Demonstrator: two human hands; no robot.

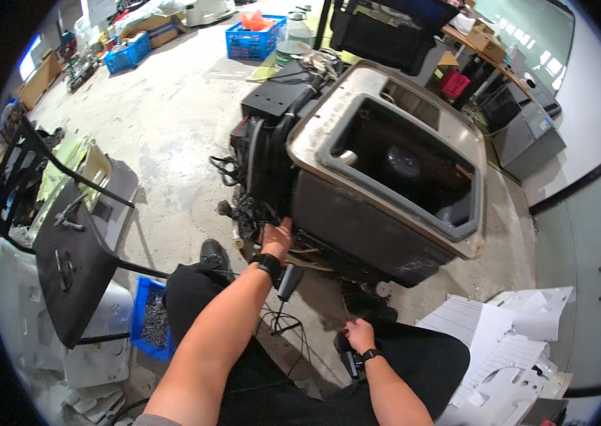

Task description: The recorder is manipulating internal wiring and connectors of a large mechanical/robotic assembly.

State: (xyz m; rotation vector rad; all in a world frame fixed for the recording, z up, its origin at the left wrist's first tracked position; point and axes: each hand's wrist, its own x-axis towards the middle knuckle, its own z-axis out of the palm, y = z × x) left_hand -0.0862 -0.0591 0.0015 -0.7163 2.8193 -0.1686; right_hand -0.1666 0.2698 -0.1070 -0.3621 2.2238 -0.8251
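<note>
The large metal-topped machine (364,220) sat tilted right of centre in the frame, its grey-edged opening facing up and a tangle of black cables (253,213) running down its left side. The left grip (276,240), at the middle of the frame, reached in at the lower end of that tangle, close against the machine's dark side; the fingertips were partly hidden there, so how far open it was, or whether it had hold of a cable, could not be told. A grey-and-black handle (289,282) with a thin lead lay just beside the left wrist. The right grip (359,335), lower and right of centre, had its fingers curled in, but whatever lay between them was too small to make out. The dark side wall and the cables crowded the left fingers, while the right knee (425,348) rose beside the right wrist. Farther out, white panels (499,362) were heaped at lower right, a blue bin (139,305) of small dark pieces stood at lower left beside a black chair (84,298) with metal tools on its seat, and a desk (503,74) carried cartons at upper right.
</note>
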